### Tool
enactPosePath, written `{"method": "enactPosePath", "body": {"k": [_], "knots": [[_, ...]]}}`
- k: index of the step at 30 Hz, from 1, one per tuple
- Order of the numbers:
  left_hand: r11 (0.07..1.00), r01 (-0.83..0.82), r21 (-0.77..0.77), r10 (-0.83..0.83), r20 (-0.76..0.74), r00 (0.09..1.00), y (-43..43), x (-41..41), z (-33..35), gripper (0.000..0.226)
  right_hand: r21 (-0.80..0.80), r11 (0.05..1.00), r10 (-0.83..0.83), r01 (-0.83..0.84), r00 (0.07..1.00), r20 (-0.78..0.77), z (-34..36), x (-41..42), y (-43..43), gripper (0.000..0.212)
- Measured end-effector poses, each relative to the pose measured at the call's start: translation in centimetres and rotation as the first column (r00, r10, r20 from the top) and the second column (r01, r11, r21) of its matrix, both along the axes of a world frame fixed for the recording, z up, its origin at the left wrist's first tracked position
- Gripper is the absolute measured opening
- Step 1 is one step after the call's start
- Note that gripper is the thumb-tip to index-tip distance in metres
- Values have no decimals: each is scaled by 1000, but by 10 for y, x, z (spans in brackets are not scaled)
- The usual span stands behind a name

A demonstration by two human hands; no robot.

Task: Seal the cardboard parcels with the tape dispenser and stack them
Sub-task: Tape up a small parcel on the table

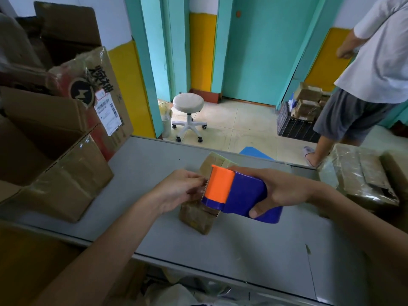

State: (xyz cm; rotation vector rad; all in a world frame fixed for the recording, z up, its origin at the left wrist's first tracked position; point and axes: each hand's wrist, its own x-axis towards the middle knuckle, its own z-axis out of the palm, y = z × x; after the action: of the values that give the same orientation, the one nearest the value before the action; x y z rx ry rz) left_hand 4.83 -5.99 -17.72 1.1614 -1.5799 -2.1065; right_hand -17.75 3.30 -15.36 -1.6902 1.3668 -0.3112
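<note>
Your grey table point(141, 164) has bare room on the near side, right up to its front edge, and a clear strip runs along the far edge too. On your left the big cardboard boxes point(55, 173) crowd in, with one corner pushing onto the tabletop. On your right a heap of taped parcels point(362, 177) sits at the table's end. Beyond the far edge, a stool point(188, 102) stands on the tiled floor, and another person point(375, 74) stands by a black crate point(293, 127).

Your right hand point(284, 191) is wrapped round the blue body of the tape dispenser point(240, 195), thumb pressed on the near side and fingers curled over the top. Its orange front points left. Your left hand point(176, 188) is right at the toothed blade, fingertips drawn together, pinching the clear tape point(198, 192) that comes off it.

The small parcel point(196, 219) lies on the table directly under both hands. Its near end pokes out below the dispenser, and its far end shows just past the orange front. You're holding the dispenser over the parcel's middle; I can't tell if it touches the cardboard.
</note>
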Motion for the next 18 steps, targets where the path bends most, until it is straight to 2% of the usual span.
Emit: {"method": "enactPosePath", "body": {"k": [4, 9, 13, 18], "knots": [[1000, -17, 16, 17, -15, 1000, 0, 3, -8, 13, 25, 1000, 18, -17, 999, -34, -3, 2, 2, 74], [993, -112, -42, 111, -34, 993, 0, -5, -25, 7, 23, 1000, 26, -22, 982, -186, -17, -4, -7, 84], [972, -225, -71, 222, -38, 974, -1, -13, -39, 11, 38, 999, 28, -20, 974, -225, -18, -7, -20, 84], [941, -339, -6, 337, -73, 939, 1, -29, -39, 8, 65, 997, 52, -34, 951, -304, -9, -16, -42, 85]]}}
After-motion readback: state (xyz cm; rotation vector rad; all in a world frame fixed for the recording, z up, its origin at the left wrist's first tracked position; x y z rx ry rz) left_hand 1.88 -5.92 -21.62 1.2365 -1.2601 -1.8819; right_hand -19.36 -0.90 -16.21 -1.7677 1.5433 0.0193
